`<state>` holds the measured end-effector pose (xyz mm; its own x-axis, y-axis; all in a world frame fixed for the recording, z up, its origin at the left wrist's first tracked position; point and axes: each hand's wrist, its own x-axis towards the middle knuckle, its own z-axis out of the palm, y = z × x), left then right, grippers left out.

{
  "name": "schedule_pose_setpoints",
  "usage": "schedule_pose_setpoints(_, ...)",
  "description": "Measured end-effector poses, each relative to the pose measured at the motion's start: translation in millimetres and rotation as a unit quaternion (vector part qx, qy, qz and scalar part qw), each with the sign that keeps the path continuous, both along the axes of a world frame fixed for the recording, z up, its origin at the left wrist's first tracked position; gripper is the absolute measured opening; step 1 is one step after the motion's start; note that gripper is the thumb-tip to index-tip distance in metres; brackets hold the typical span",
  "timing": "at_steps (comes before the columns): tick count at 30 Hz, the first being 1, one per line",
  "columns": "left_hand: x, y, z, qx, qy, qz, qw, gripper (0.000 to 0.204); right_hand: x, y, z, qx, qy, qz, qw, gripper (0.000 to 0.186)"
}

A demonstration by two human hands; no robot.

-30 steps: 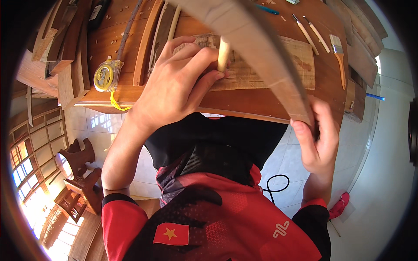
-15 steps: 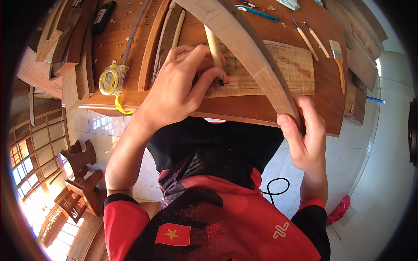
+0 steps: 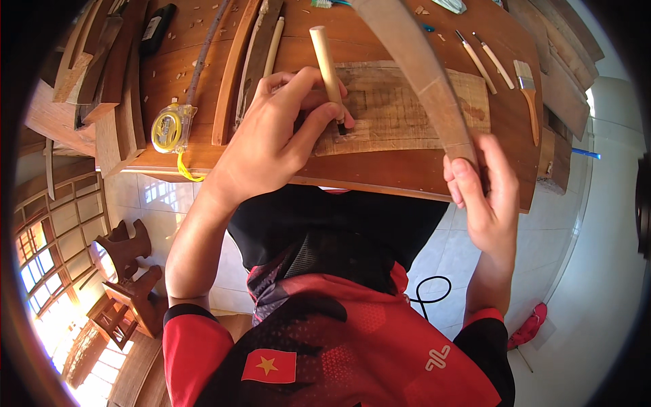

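My left hand is closed around the lower part of a wood-handled chisel. The chisel stands nearly upright, tilted slightly, its dark lower end at the left part of a flat wooden board. My fingers partly hide that end. In my right hand is the near end of a long curved piece of wood, gripped between thumb and fingers. It slants up and leftward over the board, and its far end leaves the picture at the top. A gap separates it from the chisel's handle.
Left of my hand lie a yellow tape measure, wooden strips and a thin stick. Two slim wood-handled tools and a flat brush lie at the right. Timber is stacked at both sides of the table.
The curved piece has swung right, away from the chisel's top, which now shows fully. My right hand has moved slightly right and nearer to me. My left hand stays nearly in place.
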<state>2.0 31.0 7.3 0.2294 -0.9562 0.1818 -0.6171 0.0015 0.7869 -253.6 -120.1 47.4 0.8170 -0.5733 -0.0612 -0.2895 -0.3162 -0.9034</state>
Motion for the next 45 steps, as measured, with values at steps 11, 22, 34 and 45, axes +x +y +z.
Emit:
schedule_pose_setpoints(11,-8,1,-3,-0.083,-0.1,0.021,0.991,0.008,7,2,26,-0.051,-0.013,-0.036,0.998,0.024)
schedule_pose_setpoints(22,-5,3,-2,-0.02,-0.149,0.015,0.989,0.016,7,7,33,-0.171,0.013,-0.005,0.985,0.029)
schedule_pose_setpoints(34,-7,7,-11,-0.085,-0.056,0.012,0.995,0.017,10,6,27,-0.125,-0.041,-0.045,0.99,0.029)
schedule_pose_setpoints(45,-11,17,-14,-0.057,0.107,0.035,0.992,0.018,13,13,-7,0.01,-0.005,-0.012,1.0,0.026)
